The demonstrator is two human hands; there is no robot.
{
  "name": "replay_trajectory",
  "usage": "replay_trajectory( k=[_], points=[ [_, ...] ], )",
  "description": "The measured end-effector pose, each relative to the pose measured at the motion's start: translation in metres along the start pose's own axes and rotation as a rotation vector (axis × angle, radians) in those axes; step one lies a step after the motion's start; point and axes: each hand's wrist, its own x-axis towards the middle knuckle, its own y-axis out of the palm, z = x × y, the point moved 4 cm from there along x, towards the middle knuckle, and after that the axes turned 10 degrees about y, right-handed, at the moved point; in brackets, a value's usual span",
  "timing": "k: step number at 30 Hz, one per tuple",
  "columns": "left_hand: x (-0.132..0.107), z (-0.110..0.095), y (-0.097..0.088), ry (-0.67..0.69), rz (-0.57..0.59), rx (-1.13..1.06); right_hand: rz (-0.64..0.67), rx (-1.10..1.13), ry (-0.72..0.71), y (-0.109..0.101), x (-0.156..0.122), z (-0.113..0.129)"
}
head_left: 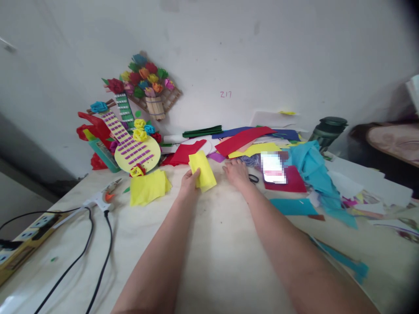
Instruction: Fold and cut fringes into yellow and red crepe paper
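My left hand pinches a folded piece of yellow crepe paper above the table. To its right, my right hand rests on the tabletop with fingers stretched out and nothing seen in them. A black scissor-like loop handle shows just beside that wrist; the rest of it is hidden. Behind the right hand lies a bundle of grey-blue string. A stack of yellow crepe paper sheets lies flat to the left of my left hand.
A glue gun and its cable lie at the left, near a power strip. Behind stand a green glue bottle and a flower-decorated guitar shape. A phone, blue crepe paper and a dark bottle are at the right.
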Motion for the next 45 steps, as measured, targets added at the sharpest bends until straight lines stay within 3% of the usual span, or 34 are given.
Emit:
replay_trajectory(
  k=[3,6,8,12,19,22,26,29,31,32,35,40,45],
  points=[
    [-0.004,-0.004,0.003,0.011,-0.004,-0.025,0.100,0.346,-0.017,-0.006,-0.006,0.016],
    [-0.004,-0.007,0.005,0.059,0.075,-0.104,0.440,0.931,-0.002,0.001,-0.018,0.041],
    [-0.003,-0.007,0.003,0.074,0.112,-0.132,0.605,1.197,0.096,0.011,-0.026,0.054],
    [0.000,-0.001,-0.002,0.048,0.137,-0.092,0.506,1.276,0.422,0.029,-0.031,0.060],
    [0.008,-0.001,-0.011,0.014,0.020,-0.082,0.397,1.366,0.633,0.044,-0.019,0.058],
    [0.012,-0.003,-0.015,-0.027,0.018,-0.176,0.341,1.378,0.694,0.045,0.003,0.054],
    [0.012,-0.010,-0.018,0.026,0.122,-0.260,0.238,1.401,0.759,0.031,0.054,0.044],
    [0.012,-0.013,-0.020,0.067,0.138,-0.304,0.366,1.424,0.597,0.024,0.084,0.049],
    [0.012,-0.012,-0.023,0.079,0.105,-0.331,0.389,1.198,0.467,0.027,0.087,0.056],
    [0.013,-0.012,-0.024,0.082,0.081,-0.342,0.375,1.023,0.406,0.031,0.084,0.061],
    [0.015,-0.009,-0.029,0.081,0.013,-0.361,0.328,0.899,0.319,0.047,0.063,0.079],
    [0.017,-0.005,-0.035,0.076,-0.095,-0.426,0.012,0.345,-0.348,0.048,0.039,0.119],
    [0.017,-0.003,-0.035,0.059,-0.186,-0.543,0.093,0.075,-0.528,0.062,0.045,0.126]
  ],
)
